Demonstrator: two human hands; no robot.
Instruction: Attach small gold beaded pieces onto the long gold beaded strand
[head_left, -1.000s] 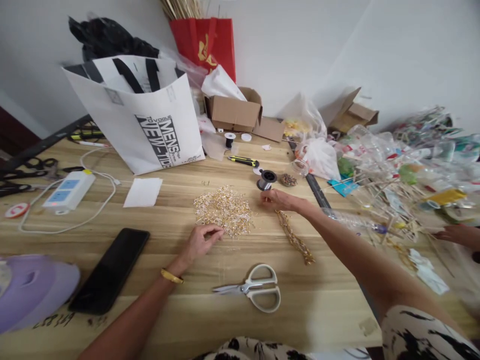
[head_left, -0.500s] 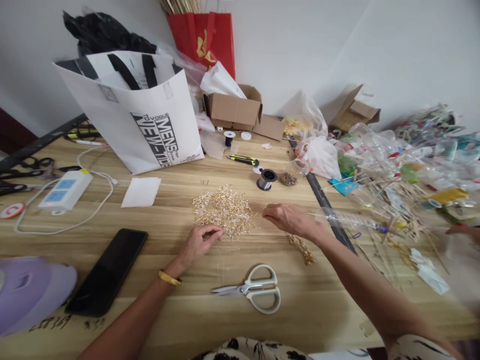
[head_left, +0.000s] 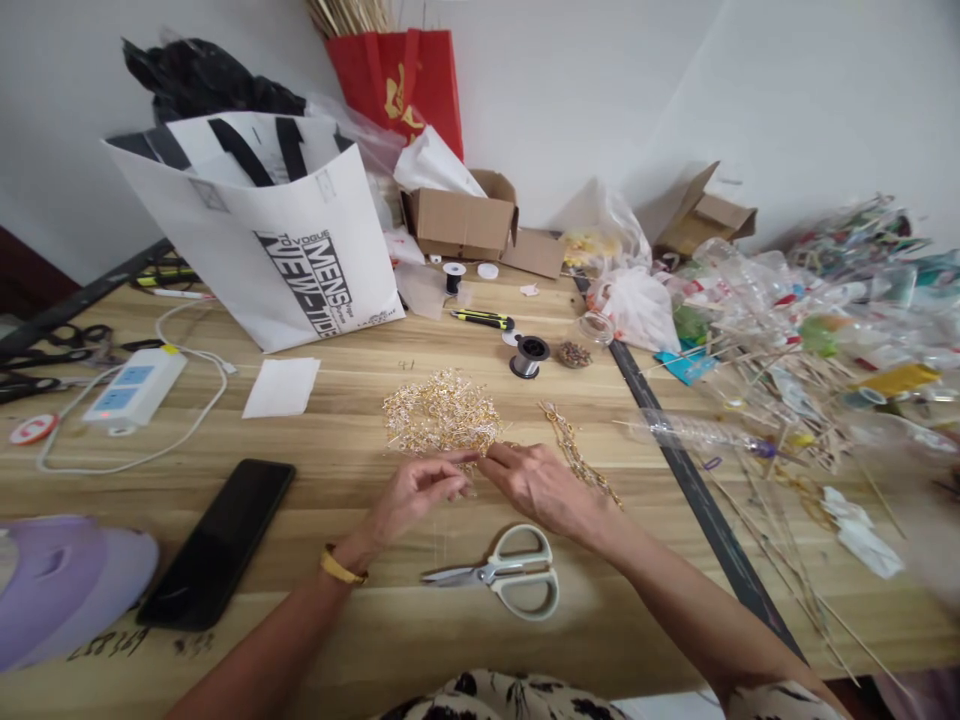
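Observation:
My left hand [head_left: 420, 488] is closed in a pinch at the near edge of a loose pile of small gold and clear beaded pieces [head_left: 439, 412]. Right beside it, my right hand [head_left: 531, 482] has its fingers pressed together, the fingertips of both hands almost meeting. Whatever is pinched in them is too small to make out. A gold strand-like bundle [head_left: 576, 455] lies to the right, partly behind my right hand. Nearer to me rest white-handled scissors [head_left: 525, 575], their blades pointing left. Faint thin lines, perhaps thread, run down the table below my left hand.
Behind the pile stand a wire spool [head_left: 529, 356], a dish of small beads [head_left: 574, 354] and a yellow cutter [head_left: 482, 320]. A phone [head_left: 217, 545] and power strip [head_left: 135, 390] lie left, near a white bag [head_left: 262, 240]. Plastic bottles and sticks [head_left: 787, 330] crowd the right.
My right hand has moved left and nearer to me, meeting my left hand and uncovering the gold bundle. My left hand has shifted slightly right. The blurred arm at the far right has mostly left view.

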